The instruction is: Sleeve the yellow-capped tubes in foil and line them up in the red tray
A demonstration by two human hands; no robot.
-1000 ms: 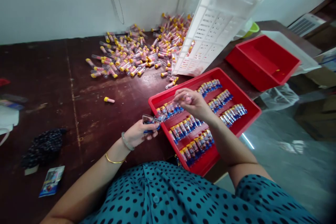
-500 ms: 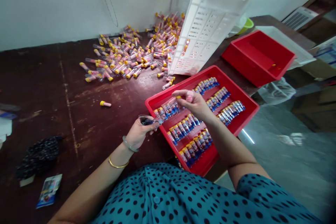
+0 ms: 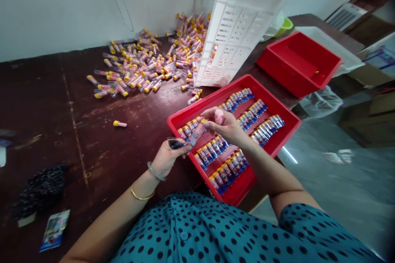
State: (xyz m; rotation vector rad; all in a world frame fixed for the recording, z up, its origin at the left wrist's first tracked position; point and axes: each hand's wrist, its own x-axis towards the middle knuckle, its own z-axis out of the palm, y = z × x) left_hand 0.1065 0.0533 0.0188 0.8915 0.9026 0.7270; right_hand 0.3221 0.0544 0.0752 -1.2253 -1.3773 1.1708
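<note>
My right hand [image 3: 228,126] is closed on the yellow-capped end of a clear tube [image 3: 198,130] with pink contents, over the red tray. A pink piece [image 3: 219,116] shows at one of its fingers; I cannot tell whether it is worn or held. My left hand [image 3: 168,156] pinches a clear and dark plastic wrapper [image 3: 176,144] at the tray's left corner, touching or very close to the tube's lower end. In the red tray [image 3: 293,124] lie rows of wrapped tubes [image 3: 233,166] with yellow tops and blue lower ends.
Loose yellow-capped tubes [image 3: 148,63] are heaped against the wall. A white slatted basket [image 3: 230,37] stands tilted behind the tray, and a red bin [image 3: 277,68] is at right. One stray tube [image 3: 120,124], a dark cloth [image 3: 40,189] and a printed packet [image 3: 54,230] lie at left.
My right hand has come down and left, bringing the tube to the wrapper in my left hand. The whole view has shifted slightly.
</note>
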